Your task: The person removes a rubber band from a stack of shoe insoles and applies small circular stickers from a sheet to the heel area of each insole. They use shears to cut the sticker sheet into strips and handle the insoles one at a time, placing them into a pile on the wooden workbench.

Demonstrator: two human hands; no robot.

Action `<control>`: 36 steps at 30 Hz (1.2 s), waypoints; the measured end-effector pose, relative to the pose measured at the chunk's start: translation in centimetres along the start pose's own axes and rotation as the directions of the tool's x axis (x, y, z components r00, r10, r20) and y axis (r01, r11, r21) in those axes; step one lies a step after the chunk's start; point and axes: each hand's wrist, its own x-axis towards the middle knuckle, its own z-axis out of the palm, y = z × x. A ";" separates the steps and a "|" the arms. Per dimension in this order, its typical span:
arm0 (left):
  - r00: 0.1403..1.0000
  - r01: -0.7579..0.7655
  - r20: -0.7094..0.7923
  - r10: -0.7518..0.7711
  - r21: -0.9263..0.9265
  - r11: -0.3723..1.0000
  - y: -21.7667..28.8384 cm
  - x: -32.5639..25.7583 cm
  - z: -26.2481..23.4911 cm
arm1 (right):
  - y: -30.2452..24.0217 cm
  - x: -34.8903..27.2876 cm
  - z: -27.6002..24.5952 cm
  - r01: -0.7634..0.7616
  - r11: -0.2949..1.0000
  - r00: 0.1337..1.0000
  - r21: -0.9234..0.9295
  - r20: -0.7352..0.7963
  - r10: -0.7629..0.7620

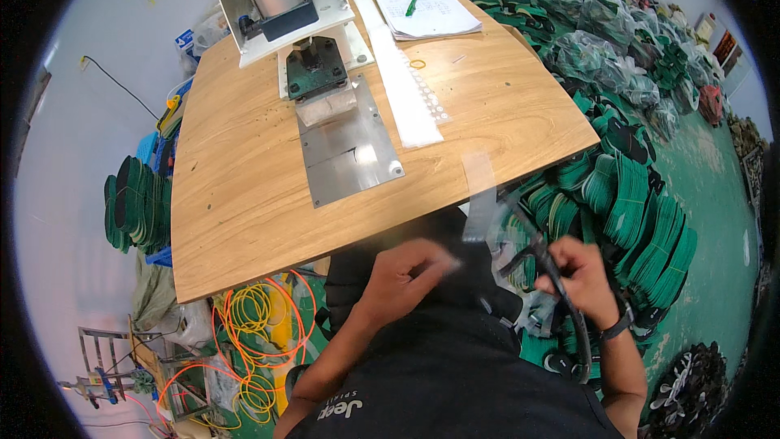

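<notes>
Hands (pixel 406 276) (pixel 587 276): 2, 1 black strap (pixel 561 293).

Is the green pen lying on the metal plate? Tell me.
No. The green pen lies on the white paper sheets at the far end of the wooden table, apart from the metal plate.

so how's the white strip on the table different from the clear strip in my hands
The white strip lies flat on the wooden table, untouched; the clear strip is held up off the table edge, pinched in the left hand.
The white strip is opaque and carries rows of small round dots; the clear strip is see-through and blurred, with no dots that can be made out.
The white strip looks longer.
Both are thin, narrow and flexible.
</notes>
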 end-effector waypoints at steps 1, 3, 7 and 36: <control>0.969 -0.217 -0.097 0.226 0.095 0.971 0.1 0.5 0.1 | -0.8 1.4 -0.6 -0.022 0.996 0.999 -0.082 -0.044 0.018; 0.952 -0.239 -0.151 0.266 0.176 0.955 0.6 1.6 0.0 | -2.1 5.2 -1.4 -0.019 0.984 0.990 -0.177 -0.141 -0.006; 0.927 -0.295 -0.143 0.348 0.296 0.908 0.4 5.8 0.0 | 1.3 13.0 -2.3 -0.005 0.933 0.957 -0.361 -0.274 -0.101; 0.069 0.548 -0.871 0.486 0.440 0.711 -4.4 -19.9 -50.0 | 3.9 19.9 5.4 -0.142 0.987 0.965 -0.070 -0.233 0.122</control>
